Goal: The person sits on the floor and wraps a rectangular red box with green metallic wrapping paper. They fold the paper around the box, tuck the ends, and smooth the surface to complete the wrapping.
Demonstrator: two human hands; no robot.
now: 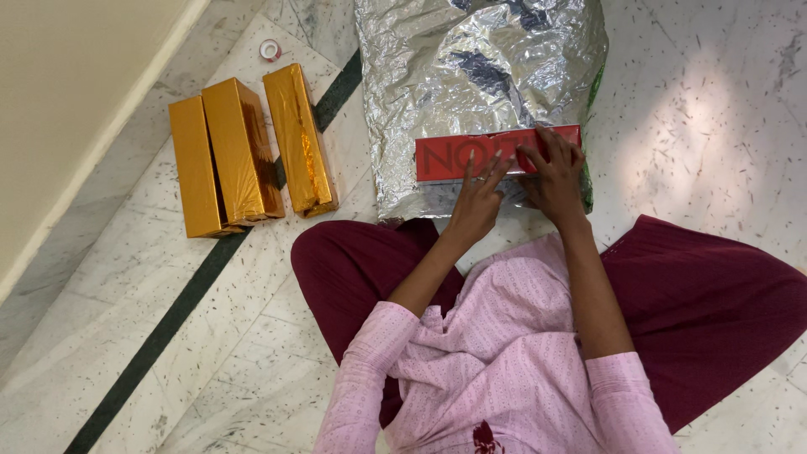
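Nearest the camera, a pink patterned tunic [504,361] and maroon trousers [714,303] belong to the person seated cross-legged on the white speckled marble floor [714,109]; both bare forearms reach forward to a long red rectangular cardboard box [458,155]; the left hand [477,202] lies with fingers spread flat on the box's near edge, pressing rather than gripping; the right hand [555,172] rests over the box's right end, fingers curled on its top, not closed around it; the box lies on a crinkled sheet of silver foil wrapping paper [479,59] spread on the floor; well apart to the left lie three gold-wrapped rectangular boxes [244,151] side by side; beyond them sits a small roll of clear tape [270,50].
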